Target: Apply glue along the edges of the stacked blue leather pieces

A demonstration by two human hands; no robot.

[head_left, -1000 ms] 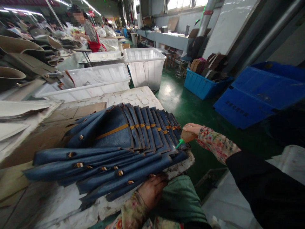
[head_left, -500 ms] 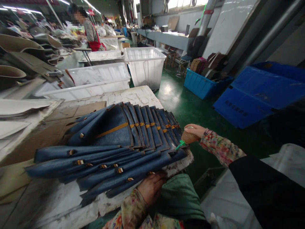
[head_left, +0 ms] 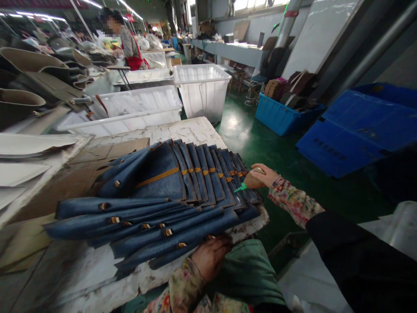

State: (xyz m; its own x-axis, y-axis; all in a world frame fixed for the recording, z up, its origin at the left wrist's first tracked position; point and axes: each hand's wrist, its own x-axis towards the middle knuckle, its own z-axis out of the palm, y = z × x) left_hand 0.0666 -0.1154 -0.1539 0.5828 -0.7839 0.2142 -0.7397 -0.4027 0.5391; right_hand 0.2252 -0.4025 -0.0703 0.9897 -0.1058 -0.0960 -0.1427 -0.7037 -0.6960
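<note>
Several dark blue leather pieces (head_left: 169, 191) lie fanned and overlapping on a glue-stained white worktable (head_left: 182, 130), with an orange-tan stripe across them. My right hand (head_left: 260, 176) is closed round a small brown glue bottle (head_left: 252, 179) whose green nozzle (head_left: 240, 188) touches the right end of the fan. My left hand (head_left: 210, 256) rests at the near table edge, fingers curled on the lowest blue piece, pressing it down. A green cloth (head_left: 250, 271) lies over my lap below.
Brown cardboard sheets (head_left: 107, 152) lie under the left of the fan. White plastic tubs (head_left: 202, 89) stand beyond the table, blue crates (head_left: 358, 126) on the green floor at right. Stacked beige pieces (head_left: 35, 74) fill the left. A person in a red apron (head_left: 130, 43) works far back.
My right hand has moved the bottle up and slightly back along the right end of the fan. My left hand stays on the near edge.
</note>
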